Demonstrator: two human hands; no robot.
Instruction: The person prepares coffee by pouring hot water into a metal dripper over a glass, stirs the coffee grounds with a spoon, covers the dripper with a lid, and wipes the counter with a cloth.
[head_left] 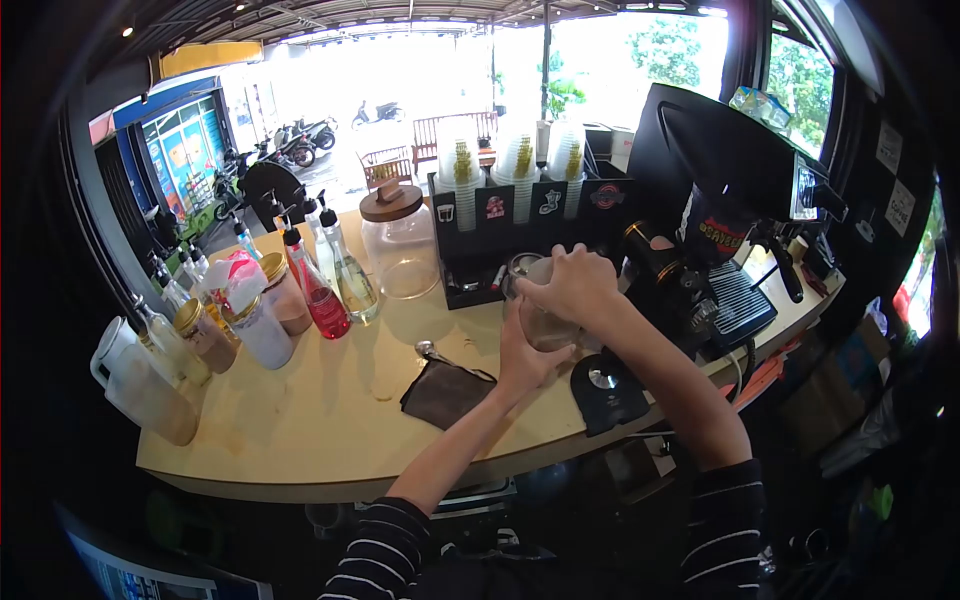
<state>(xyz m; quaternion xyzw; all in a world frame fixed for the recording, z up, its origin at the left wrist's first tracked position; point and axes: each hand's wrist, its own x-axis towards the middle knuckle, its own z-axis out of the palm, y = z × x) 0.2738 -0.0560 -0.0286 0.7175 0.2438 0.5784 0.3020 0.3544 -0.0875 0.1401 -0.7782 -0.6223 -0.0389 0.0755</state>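
A clear, rounded jar (pixel 548 325) stands on the counter in front of the black cup rack, largely covered by my hands. My left hand (pixel 528 358) wraps around its side, thumb and fingers curved along the wall. From above, my right hand (pixel 578 285) grips the top of the jar with bent fingers; whether a lid is under them is hidden. Close behind the fingers shows a round clear rim (pixel 524 264). A dark folded cloth (pixel 447 392) lies left of my left wrist, with a metal spoon or scoop (pixel 427 348) at its upper edge.
A black knock-box-like stand (pixel 608 390) sits near the counter's front edge. At the right are a black grinder (pixel 655 245) and an espresso machine (pixel 735 310). Stacked plastic cups (pixel 515 170) fill the black rack (pixel 535 215). A wooden-lidded jar (pixel 400 250), pump bottles (pixel 320 285) and a pitcher (pixel 145 385) stand leftward.
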